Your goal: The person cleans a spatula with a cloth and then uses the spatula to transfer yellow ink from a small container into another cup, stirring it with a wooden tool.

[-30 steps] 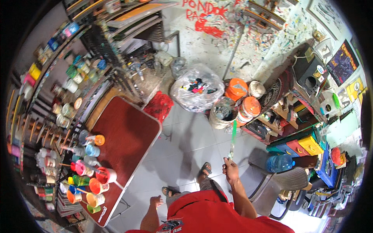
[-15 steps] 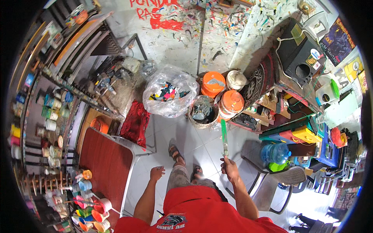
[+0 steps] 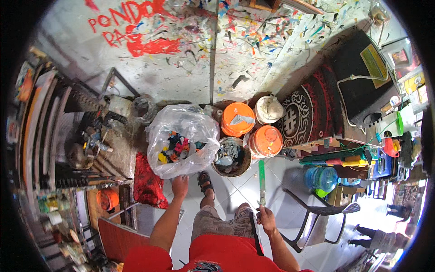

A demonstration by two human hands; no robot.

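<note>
Right fingers [image 3: 260,216] around green tool [image 3: 262,187], likely scraper, red wall lettering [image 3: 130,17]

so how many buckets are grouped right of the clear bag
4: an orange bucket back left, a white bucket back right, an open bucket front left, an orange-lidded bucket front right. Others may be hidden.

The room is brightly lit, strongest at the lower right, where the tiled floor [image 3: 244,181] washes out nearly to white. Pale glints streak the clear plastic bag [image 3: 186,122]. A grey shadow slants across the paint-marked wall [image 3: 190,81] beside the black box [image 3: 358,90]. Straight edges bow toward the dark round rim, and jars [image 3: 55,218] at lower left look smeared.
</note>
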